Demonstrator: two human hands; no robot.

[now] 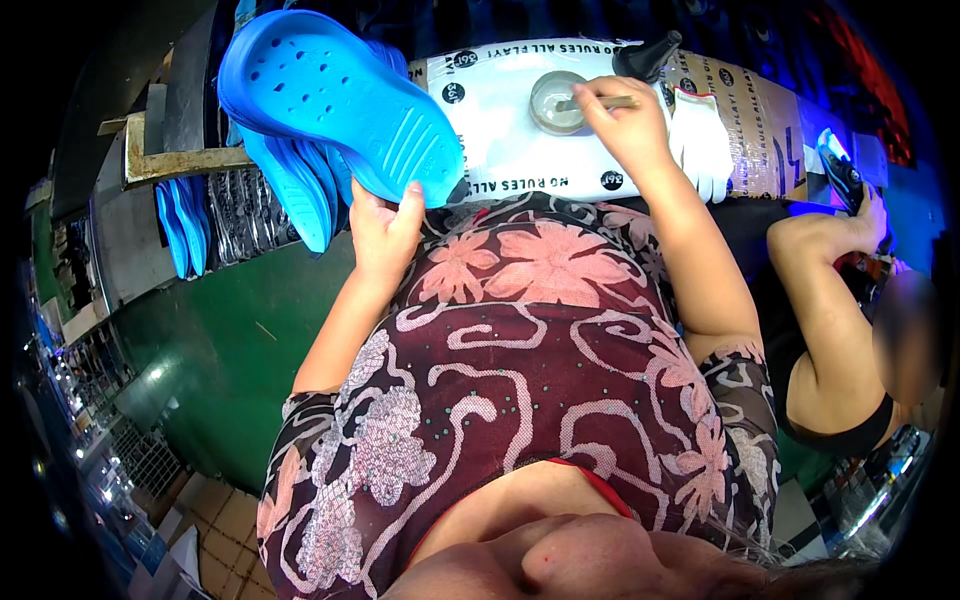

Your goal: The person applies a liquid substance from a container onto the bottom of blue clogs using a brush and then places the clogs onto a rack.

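My left hand (385, 235) grips the near end of a bright blue shoe sole (320, 110), thumb on top and fingers beneath. The sole's upper face is turned up, with small holes at the far end and grooves at the near end. In my right hand (632, 118) is a brush (618, 102), pinched by its handle. The brush's lower end is inside a small round glass bowl (552, 122), which holds a clear or pale substance. This bowl rests on a white, printed work surface (500, 150).
More blue soles (285, 185) lie beneath the held one, and others (182, 228) stand further left. Beyond my right hand are a black tapered object (650, 56) and a white glove (702, 145). At right, a co-worker's hand (872, 215) holds a dark shoe (838, 170).
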